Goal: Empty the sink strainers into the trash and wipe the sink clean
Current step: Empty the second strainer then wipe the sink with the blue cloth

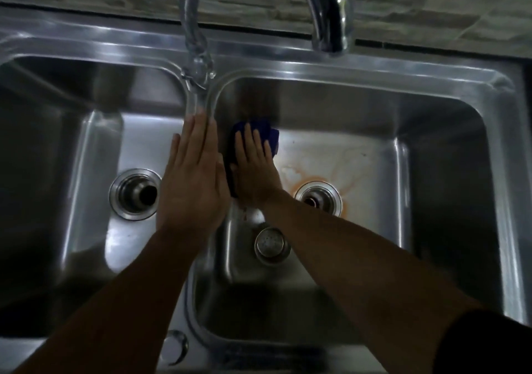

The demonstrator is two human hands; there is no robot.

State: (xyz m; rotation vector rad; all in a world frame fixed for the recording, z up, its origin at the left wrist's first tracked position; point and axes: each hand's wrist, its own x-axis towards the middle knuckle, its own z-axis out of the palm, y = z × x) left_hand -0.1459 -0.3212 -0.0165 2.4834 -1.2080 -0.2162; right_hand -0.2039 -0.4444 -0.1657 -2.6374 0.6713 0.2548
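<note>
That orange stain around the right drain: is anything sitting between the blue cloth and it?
Nothing visible does. The right hand presses the blue cloth flat at the basin's back-left, and bare steel runs from there to the orange stain. The loose strainer sits nearer the front, off that path.

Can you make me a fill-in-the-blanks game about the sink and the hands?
1. The right hand presses a cloth that is ____ in colour.
2. The sink has ____ basins.
3. The left hand lies flat on the ____ between the basins.
4. The orange stain rings the drain of the ____ basin.

Missing words: blue; two; divider; right
</note>
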